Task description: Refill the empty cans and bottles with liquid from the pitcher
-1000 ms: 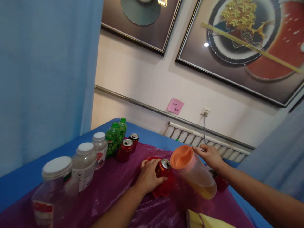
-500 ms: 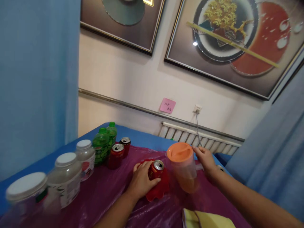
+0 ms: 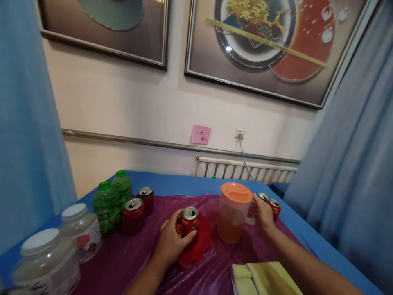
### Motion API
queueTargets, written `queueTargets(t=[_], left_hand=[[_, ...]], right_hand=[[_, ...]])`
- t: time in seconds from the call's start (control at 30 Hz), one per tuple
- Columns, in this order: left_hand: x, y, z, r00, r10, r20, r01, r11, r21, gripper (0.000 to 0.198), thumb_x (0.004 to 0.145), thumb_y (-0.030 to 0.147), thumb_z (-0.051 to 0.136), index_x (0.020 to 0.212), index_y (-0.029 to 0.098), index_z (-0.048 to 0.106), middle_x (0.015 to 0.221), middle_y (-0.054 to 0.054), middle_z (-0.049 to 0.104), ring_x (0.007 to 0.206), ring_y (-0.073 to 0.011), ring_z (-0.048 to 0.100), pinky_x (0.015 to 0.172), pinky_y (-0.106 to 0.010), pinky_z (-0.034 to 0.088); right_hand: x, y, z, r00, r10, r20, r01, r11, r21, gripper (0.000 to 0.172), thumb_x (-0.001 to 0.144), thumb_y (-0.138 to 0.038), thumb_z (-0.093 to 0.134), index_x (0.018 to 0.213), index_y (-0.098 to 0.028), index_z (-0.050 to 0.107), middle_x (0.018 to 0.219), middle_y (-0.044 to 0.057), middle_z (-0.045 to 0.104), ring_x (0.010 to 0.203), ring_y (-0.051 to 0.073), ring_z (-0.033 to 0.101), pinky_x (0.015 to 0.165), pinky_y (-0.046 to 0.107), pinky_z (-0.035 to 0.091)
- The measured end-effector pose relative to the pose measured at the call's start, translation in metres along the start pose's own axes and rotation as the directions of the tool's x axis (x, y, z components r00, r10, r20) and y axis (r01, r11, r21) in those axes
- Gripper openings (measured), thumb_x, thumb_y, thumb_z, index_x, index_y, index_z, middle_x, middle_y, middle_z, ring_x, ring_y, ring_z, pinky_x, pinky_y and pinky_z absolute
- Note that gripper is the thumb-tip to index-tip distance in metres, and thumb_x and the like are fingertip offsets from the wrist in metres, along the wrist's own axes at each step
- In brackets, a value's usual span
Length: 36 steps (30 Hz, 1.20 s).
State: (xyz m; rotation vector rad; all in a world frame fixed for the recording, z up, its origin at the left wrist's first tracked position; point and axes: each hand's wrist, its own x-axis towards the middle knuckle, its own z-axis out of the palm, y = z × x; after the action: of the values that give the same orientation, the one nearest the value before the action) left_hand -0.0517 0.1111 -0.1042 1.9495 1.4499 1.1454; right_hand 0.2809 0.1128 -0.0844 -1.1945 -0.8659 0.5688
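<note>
Yellow cloth (image 3: 264,277): folded, at the near edge of view, on the purple sheet (image 3: 132,262).
White-lidded jars (image 3: 81,234): two clear ones at the near left, side by side.
Left hand (image 3: 170,245): the grip is curled round the red can (image 3: 190,224), fingers behind it and thumb across its near side.
Red can: inside that grip, upright, opened top facing up, over the scalloped red dish (image 3: 201,248); the hand hides part of its base.
Right hand (image 3: 263,215): the grip is closed about the handle (image 3: 251,221) of the pitcher.
Pitcher (image 3: 231,223): left of that grip, nearly upright, orange lid (image 3: 236,192) on, amber liquid low inside; just beside the dish.
Other cans: two (image 3: 134,217) at left, two (image 3: 274,209) just beyond the right hand.
Green bottles (image 3: 107,209): two, between jars and left cans.
Blue surface (image 3: 172,184): under the sheet, reaching towards the radiator (image 3: 227,169).
Wall (image 3: 123,98): pink note (image 3: 201,135) above the rail (image 3: 147,142).
</note>
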Motion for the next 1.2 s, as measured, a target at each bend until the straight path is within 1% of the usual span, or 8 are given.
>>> queueTargets(t=[0.33, 0.43, 0.5, 0.6, 0.67, 0.77, 0.97, 1.2], left_hand=[[0.005, 0.005, -0.004, 0.998, 0.037, -0.047, -0.034, 0.997, 0.072, 0.071, 0.066, 0.045, 0.074, 0.129, 0.02, 0.054, 0.126, -0.012, 0.069, 0.116, -0.033, 0.065, 0.104, -0.05, 0.05], [0.005, 0.006, -0.004, 0.997, 0.047, -0.066, -0.04, 0.994, 0.104, 0.071, 0.066, 0.047, 0.074, 0.129, 0.019, 0.055, 0.125, -0.013, 0.07, 0.114, -0.0336, 0.066, 0.102, -0.052, 0.051], [0.005, 0.006, -0.003, 0.995, 0.062, -0.08, -0.052, 0.991, 0.121, 0.071, 0.066, 0.048, 0.073, 0.128, 0.018, 0.056, 0.124, -0.013, 0.071, 0.113, -0.0338, 0.066, 0.101, -0.052, 0.052], [0.004, 0.008, -0.003, 0.992, 0.089, -0.084, -0.077, 0.988, 0.137, 0.072, 0.067, 0.05, 0.073, 0.129, 0.019, 0.056, 0.122, -0.012, 0.071, 0.111, -0.0336, 0.067, 0.1, -0.052, 0.053], [0.004, 0.01, -0.004, 0.99, 0.114, -0.085, -0.1, 0.984, 0.145, 0.073, 0.067, 0.053, 0.073, 0.13, 0.019, 0.055, 0.124, -0.012, 0.071, 0.112, -0.0336, 0.067, 0.099, -0.051, 0.054], [0.005, 0.006, -0.004, 0.983, 0.168, -0.072, -0.157, 0.977, 0.144, 0.076, 0.067, 0.057, 0.073, 0.131, 0.021, 0.055, 0.124, -0.012, 0.07, 0.112, -0.0336, 0.067, 0.098, -0.05, 0.056], [0.01, -0.025, 0.006, 0.967, 0.255, -0.019, -0.253, 0.966, 0.057, 0.08, 0.064, 0.053, 0.074, 0.136, 0.025, 0.053, 0.125, -0.01, 0.07, 0.108, -0.032, 0.071, 0.095, -0.044, 0.059], [0.001, -0.013, 0.008, 0.966, 0.253, 0.053, -0.252, 0.967, -0.028, 0.079, 0.066, 0.052, 0.075, 0.139, 0.031, 0.053, 0.133, -0.006, 0.068, 0.113, -0.0299, 0.07, 0.096, -0.038, 0.059]], right_hand=[[-0.01, 0.004, -0.015, 0.987, 0.043, -0.156, -0.045, 0.999, -0.014, 0.05, 0.075, -0.069, 0.065, 0.077, -0.02, 0.057, 0.068, -0.002, 0.055, 0.064, 0.015, 0.051, 0.061, 0.027, 0.043], [-0.028, 0.001, -0.021, 0.925, -0.154, -0.348, 0.14, 0.988, -0.065, 0.044, 0.081, -0.06, 0.064, 0.097, -0.019, 0.057, 0.091, 0.002, 0.06, 0.085, 0.019, 0.058, 0.079, 0.032, 0.048], [-0.054, 0.0, -0.021, 0.855, -0.358, -0.375, 0.333, 0.933, -0.133, 0.038, 0.085, -0.049, 0.065, 0.108, -0.02, 0.054, 0.106, 0.005, 0.059, 0.099, 0.021, 0.058, 0.09, 0.037, 0.047], [-0.104, -0.002, -0.008, 0.857, -0.507, -0.091, 0.485, 0.854, -0.189, 0.028, 0.089, -0.031, 0.064, 0.115, -0.022, 0.056, 0.12, 0.009, 0.058, 0.117, 0.024, 0.056, 0.1, 0.041, 0.046], [-0.134, -0.004, 0.011, 0.867, -0.468, 0.171, 0.496, 0.839, -0.221, 0.035, 0.088, -0.023, 0.062, 0.123, -0.025, 0.056, 0.128, 0.01, 0.059, 0.124, 0.025, 0.055, 0.104, 0.043, 0.045], [-0.156, -0.008, 0.047, 0.849, -0.347, 0.398, 0.466, 0.848, -0.254, 0.062, 0.076, -0.02, 0.072, 0.135, -0.024, 0.053, 0.139, 0.011, 0.056, 0.132, 0.028, 0.051, 0.112, 0.046, 0.042], [-0.141, -0.022, 0.099, 0.9, -0.006, 0.435, 0.183, 0.912, -0.367, 0.094, 0.06, -0.029, 0.085, 0.145, -0.016, 0.048, 0.143, 0.015, 0.055, 0.133, 0.034, 0.049, 0.113, 0.05, 0.039], [-0.143, -0.038, 0.085, 0.925, -0.052, 0.375, 0.156, 0.954, -0.254, 0.066, 0.053, -0.024, 0.087, 0.116, -0.025, 0.066, 0.111, 0.004, 0.069, 0.104, 0.028, 0.065, 0.095, 0.043, 0.052]])
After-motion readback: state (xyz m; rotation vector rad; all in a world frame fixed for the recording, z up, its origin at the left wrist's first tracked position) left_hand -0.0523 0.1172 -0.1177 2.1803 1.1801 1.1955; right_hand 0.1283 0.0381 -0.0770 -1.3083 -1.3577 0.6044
